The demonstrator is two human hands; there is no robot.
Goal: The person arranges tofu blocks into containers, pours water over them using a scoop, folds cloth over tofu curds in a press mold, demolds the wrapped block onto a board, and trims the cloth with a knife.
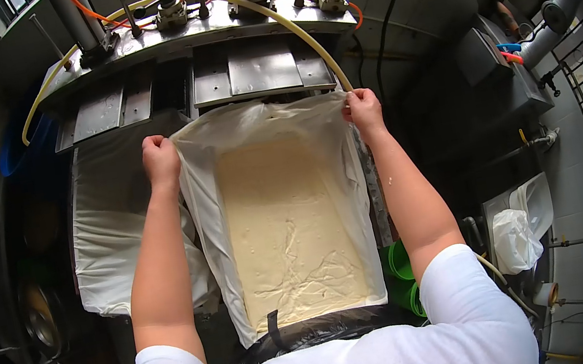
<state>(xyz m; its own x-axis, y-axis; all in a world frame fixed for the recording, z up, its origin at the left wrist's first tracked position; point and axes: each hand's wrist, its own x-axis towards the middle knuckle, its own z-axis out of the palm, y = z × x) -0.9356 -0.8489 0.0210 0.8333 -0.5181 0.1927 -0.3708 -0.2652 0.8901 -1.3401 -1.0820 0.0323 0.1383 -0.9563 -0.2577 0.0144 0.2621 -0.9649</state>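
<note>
A white cloth [203,197] lines a rectangular mould and hangs over its sides. Inside it lies a pale, cream-coloured curd-like mass [280,207], smooth at the far end and wrinkled near the front. My left hand [161,160] is closed on the cloth's far left corner. At the far right corner, my right hand [363,111] pinches the cloth between its fingers. The far edge of the cloth is lifted and stretched between both hands. What the mould itself looks like is mostly hidden under the cloth.
Beyond the cloth stands a metal press [199,47] with flat plates and hoses. A second cloth-covered block [111,235] sits at left. Green containers [403,279] are low at right. Black plastic [316,330] lies along the front edge. A yellowish hose [288,20] arches over the press.
</note>
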